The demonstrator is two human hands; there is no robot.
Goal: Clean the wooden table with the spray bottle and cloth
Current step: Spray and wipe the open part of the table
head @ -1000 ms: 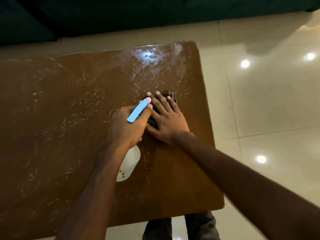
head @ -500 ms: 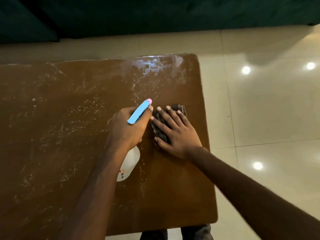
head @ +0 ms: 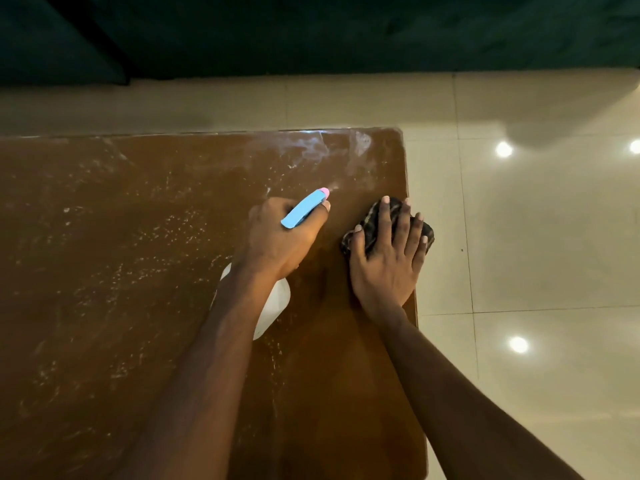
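Note:
The brown wooden table (head: 104,271) fills the left and middle of the view, speckled with white droplets and smears. My left hand (head: 277,240) grips a white spray bottle (head: 273,306) with a blue head and pink nozzle, pointed toward the far right corner. My right hand (head: 384,261) lies flat, fingers spread, pressing a dark patterned cloth (head: 372,216) onto the table at its right edge. Part of the cloth hangs over that edge. Most of the bottle's body is hidden under my left wrist.
Glossy beige floor tiles (head: 536,237) with bright light reflections lie to the right of the table and beyond it. A dark green piece of furniture (head: 311,32) runs along the top of the view. The table's right edge (head: 412,306) sits under my right wrist.
My right hand has slid the cloth to the right, away from the bottle, up to the table's right edge. My left hand with the bottle has stayed about where it was.

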